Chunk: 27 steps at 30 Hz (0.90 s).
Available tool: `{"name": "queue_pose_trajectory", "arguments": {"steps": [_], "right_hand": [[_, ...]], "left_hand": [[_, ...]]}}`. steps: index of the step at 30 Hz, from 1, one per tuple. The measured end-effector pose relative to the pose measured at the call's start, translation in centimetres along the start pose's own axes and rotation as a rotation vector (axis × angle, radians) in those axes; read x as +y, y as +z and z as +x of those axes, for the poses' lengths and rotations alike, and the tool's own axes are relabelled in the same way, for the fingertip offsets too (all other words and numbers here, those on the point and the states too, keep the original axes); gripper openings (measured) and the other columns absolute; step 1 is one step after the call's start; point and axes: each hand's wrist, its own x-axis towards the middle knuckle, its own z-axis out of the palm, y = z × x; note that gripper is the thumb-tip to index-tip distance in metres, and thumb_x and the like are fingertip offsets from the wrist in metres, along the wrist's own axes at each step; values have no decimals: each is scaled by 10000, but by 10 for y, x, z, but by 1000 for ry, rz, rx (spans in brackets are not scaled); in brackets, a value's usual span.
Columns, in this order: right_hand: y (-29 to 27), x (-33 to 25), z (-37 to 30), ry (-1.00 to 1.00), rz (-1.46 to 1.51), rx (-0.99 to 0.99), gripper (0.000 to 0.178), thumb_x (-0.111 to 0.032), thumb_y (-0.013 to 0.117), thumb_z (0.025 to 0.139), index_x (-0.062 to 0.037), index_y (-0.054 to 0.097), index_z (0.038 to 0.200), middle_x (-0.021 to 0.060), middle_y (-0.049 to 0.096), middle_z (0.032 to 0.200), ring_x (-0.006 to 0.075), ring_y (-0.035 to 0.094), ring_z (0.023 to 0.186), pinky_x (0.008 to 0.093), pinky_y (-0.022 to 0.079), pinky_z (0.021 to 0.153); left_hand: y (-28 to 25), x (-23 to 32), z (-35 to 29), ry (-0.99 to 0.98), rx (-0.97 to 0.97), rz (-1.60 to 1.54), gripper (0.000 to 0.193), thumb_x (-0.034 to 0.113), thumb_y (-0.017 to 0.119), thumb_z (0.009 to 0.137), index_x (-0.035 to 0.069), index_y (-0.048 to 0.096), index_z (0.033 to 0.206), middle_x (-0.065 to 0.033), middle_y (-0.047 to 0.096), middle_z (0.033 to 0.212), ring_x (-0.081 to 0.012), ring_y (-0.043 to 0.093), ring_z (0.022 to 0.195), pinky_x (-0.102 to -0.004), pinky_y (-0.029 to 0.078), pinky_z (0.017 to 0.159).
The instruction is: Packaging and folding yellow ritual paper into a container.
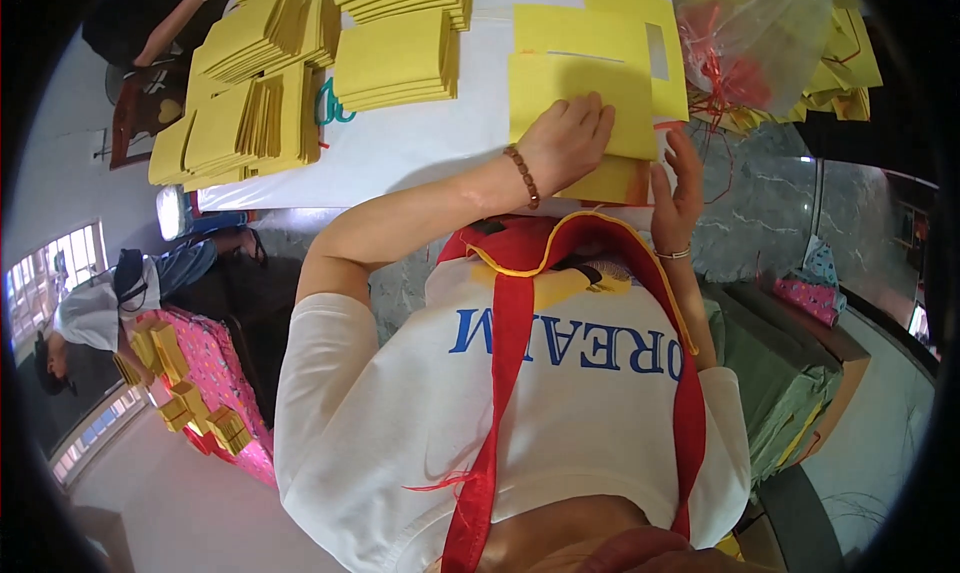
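Note:
My left hand [570,138], a brown beaded bracelet at its wrist, rests on a yellow envelope-like sheet [537,80] at the table's near edge. Its fingers lie bent over the surface and press down, with no grip showing. Just right of that sheet, my right hand [680,198] is raised at the table edge, thumb and fingers apart, holding nothing I can see. Behind the sheet, further yellow pieces [625,8] overlap, one with a grey strip. Part of another yellow piece [610,185] shows under my left hand, by the edge.
Stacks of folded yellow pieces [395,58] cover the left of the white table [490,103]. A clear plastic bag [765,43] with red strings lies at right. Another person [110,298] is beside a pink-covered table [225,358] at left; a green-wrapped bundle [770,373] stands right.

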Motion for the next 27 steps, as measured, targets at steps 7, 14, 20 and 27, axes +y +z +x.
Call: {"name": "queue_pose_trajectory", "arguments": {"steps": [7,14,20,27], "right_hand": [[5,14,-2,184,272,57,406,-57,516,839,-51,446,1240,87,436,1278,211,468,1134,323,384,911],[8,22,-2,289,308,67,321,-51,504,863,7,494,1179,88,546,1131,169,514,1041,274,402,880],[13,25,-3,364,336,135,280,-37,505,869,29,519,1141,94,564,1089,139,517,997,252,402,865],[21,27,-6,433,211,252,264,-67,533,865,19,550,1114,71,567,1083,122,517,975,234,403,848]], "left_hand": [[-46,-62,-2,-77,205,-258,487,14,563,600,48,545,1085,-78,582,1074,-239,546,906,-333,446,730],[-42,-194,-96,-207,81,15,563,-37,544,632,113,507,1173,-47,559,1149,-250,529,941,-369,418,791],[-9,-217,-117,-179,-92,60,551,6,564,671,143,494,1201,-32,550,1155,-216,506,1001,-349,392,806],[4,-231,-126,-89,-194,-51,457,221,566,790,133,459,1227,-59,496,1203,-234,458,1055,-370,355,863]]}}
